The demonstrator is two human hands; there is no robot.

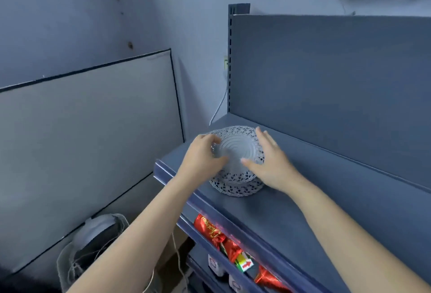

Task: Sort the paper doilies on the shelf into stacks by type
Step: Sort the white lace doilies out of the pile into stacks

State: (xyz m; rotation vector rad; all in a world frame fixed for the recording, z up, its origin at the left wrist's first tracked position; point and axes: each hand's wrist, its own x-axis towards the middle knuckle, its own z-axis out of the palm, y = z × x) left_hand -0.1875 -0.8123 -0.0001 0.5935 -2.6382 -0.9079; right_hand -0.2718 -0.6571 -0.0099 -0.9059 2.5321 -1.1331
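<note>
Two hands: both at work on one small heap of lace paper, near the left end of the shelf [303,211].
Left hand [203,155]: pinching the left rim of the top doily [235,150], fingers curled over the lace edge and thumb closing toward them, apparently to peel a single sheet clear of the rest.
Right hand [272,164]: released, grasping nothing, fingers straight along the right side of the heap, thumb laid on the ringed centre; likely a steadying press against sliding or lifting in a bunch.
Top doily: round, plain ringed centre, lace border, left edge looking slightly lifted under the fingers.
Lower doily [233,187]: flat on the shelf, offset toward the front lip, showing between the two wrists; same type or another, hard to tell from the lace alone.
Stacks: none yet set apart; sorting judged barely begun.
Back panel [326,71]: upright behind the shelf, apart from the heap.
Tier below: red foil packs [212,232] behind the front rail, untouched.
Left of the shelving: pale board [88,129] propped at the wall; white cable [219,106] hanging by the slotted upright.
Risk: flimsy lace, easily torn or taken two at a time, hence a pinch at the rim rather than a full grab.
</note>
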